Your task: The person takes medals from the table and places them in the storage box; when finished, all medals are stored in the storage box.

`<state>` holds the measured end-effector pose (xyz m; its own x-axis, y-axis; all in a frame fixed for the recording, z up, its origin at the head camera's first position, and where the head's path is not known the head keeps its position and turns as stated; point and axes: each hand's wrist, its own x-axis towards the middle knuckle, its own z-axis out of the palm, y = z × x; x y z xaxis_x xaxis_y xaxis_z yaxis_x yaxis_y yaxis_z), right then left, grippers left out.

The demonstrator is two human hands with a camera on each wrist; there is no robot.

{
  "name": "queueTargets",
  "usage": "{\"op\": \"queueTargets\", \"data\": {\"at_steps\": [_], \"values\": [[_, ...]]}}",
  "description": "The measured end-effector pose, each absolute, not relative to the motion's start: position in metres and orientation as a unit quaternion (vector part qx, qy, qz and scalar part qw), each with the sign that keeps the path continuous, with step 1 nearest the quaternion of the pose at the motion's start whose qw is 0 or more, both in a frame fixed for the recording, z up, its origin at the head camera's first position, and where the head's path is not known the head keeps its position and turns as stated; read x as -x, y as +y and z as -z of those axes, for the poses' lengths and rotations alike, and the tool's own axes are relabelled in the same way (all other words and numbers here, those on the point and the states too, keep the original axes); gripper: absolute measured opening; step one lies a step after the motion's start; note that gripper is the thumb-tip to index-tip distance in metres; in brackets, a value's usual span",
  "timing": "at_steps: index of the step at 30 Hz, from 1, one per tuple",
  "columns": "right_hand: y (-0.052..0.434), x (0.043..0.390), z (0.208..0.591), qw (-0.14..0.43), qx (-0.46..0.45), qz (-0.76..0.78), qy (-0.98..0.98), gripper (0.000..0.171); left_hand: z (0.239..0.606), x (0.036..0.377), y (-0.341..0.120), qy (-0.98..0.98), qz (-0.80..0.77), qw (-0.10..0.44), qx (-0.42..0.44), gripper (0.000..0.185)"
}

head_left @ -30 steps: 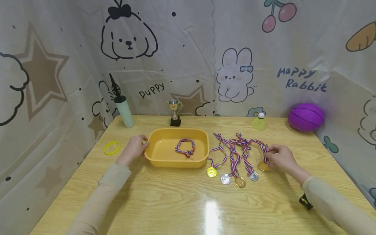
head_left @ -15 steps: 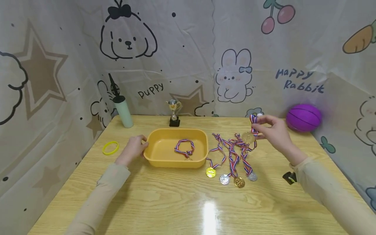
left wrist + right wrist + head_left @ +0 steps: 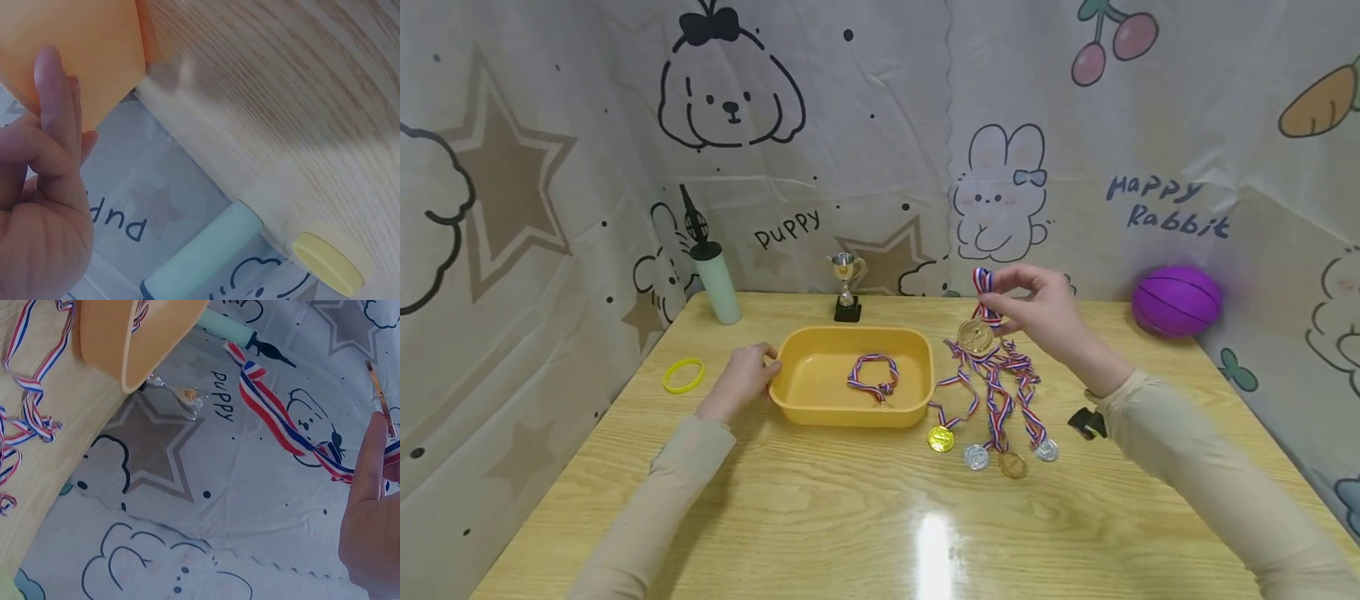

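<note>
My right hand [image 3: 1041, 312] pinches the folded striped ribbon [image 3: 984, 292] of a gold-coloured medal [image 3: 976, 337], held above the other medals. In the right wrist view, the ribbon's loop [image 3: 275, 419] stretches out from the fingers, and the medal is seen edge-on. My left hand [image 3: 741, 382] touches the left end of a yellow-orange plastic basin [image 3: 850, 417]. The left wrist view shows fairly straight fingers [image 3: 56, 94] against its outer wall. Inside the basin lies one medal's ribbon [image 3: 874, 375]. On the table, several medals, including a silver one [image 3: 976, 457], lie with tangled ribbons [image 3: 998, 400].
Behind the basin stands a small trophy cup [image 3: 847, 287]. A pale green hand pump [image 3: 718, 283] and a yellow ring [image 3: 683, 377] are at the left. A purple ball [image 3: 1177, 300] sits at the back right. A patterned cloth [image 3: 880, 150] hangs behind the table [image 3: 820, 517].
My right hand has lifted the gold-coloured medal by its ribbon from the table's right side and carried it left, toward the basin. My left hand has stayed at the basin.
</note>
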<state>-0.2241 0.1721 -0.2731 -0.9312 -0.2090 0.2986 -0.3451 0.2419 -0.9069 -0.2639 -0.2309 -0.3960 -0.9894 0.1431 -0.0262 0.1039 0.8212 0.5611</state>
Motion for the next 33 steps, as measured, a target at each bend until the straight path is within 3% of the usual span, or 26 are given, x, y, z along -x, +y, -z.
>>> {"op": "queueTargets", "data": {"at_steps": [4,33], "values": [[0.160,0.229,0.280,0.043,-0.179,-0.582,-0.792,0.025,0.396,0.263,-0.231,0.952,-0.298,0.032,-0.061,0.031],[0.105,0.245,0.328,-0.020,-0.149,-0.616,-0.773,0.021,0.400,0.264,-0.230,0.943,-0.326,0.003,-0.067,0.028]]}}
